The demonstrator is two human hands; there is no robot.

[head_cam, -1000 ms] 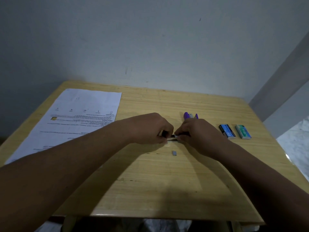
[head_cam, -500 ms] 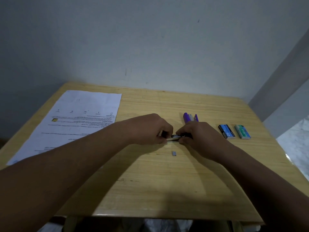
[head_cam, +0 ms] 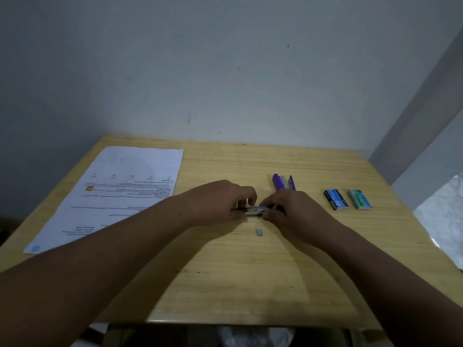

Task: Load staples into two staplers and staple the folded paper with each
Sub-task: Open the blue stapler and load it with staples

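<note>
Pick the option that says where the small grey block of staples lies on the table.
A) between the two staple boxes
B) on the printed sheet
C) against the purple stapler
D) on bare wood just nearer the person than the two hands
D: the small grey block of staples sits alone on the table, just in front of the left hand and right hand, apart from everything else.

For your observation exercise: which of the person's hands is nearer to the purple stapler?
Right. The right hand lies just in front of the purple stapler; the left hand is farther off, to its left.
</note>
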